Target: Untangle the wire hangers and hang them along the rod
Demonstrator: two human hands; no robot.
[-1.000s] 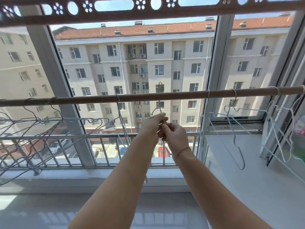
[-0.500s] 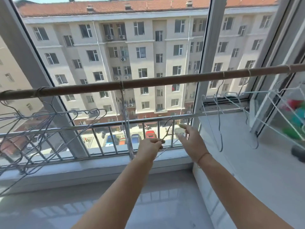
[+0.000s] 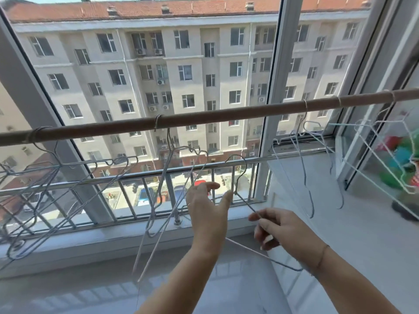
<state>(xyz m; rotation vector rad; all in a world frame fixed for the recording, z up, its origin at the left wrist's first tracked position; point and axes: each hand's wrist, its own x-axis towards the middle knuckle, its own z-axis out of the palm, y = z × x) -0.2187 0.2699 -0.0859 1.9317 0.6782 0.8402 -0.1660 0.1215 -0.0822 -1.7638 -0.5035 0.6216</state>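
A brown rod (image 3: 226, 115) runs across the window. My right hand (image 3: 281, 232) pinches the sloping arm of a grey wire hanger (image 3: 246, 203), whose hook rises free below the rod, in front of the railing. My left hand (image 3: 206, 202) is just left of that hanger's neck. Its fingers are spread and its thumb tip touches the wire. Two tangled hangers (image 3: 167, 177) dangle from one hook on the rod's middle. A tangled cluster of hangers (image 3: 45, 177) hangs at the rod's left end. Thin pale hangers (image 3: 303, 159) hang further right.
A metal balcony railing (image 3: 127, 177) stands behind the glass. A window post (image 3: 272, 105) rises right of centre. White hangers (image 3: 385, 141) and colourful items (image 3: 405, 164) sit at the far right over a white sill (image 3: 340, 223). A tiled ledge (image 3: 90, 279) lies below.
The view has tilted down. My right hand has closed on the hanger's arm and pulled it down and right. My left hand has opened from its grip, and the hanger has come away from the middle pair.
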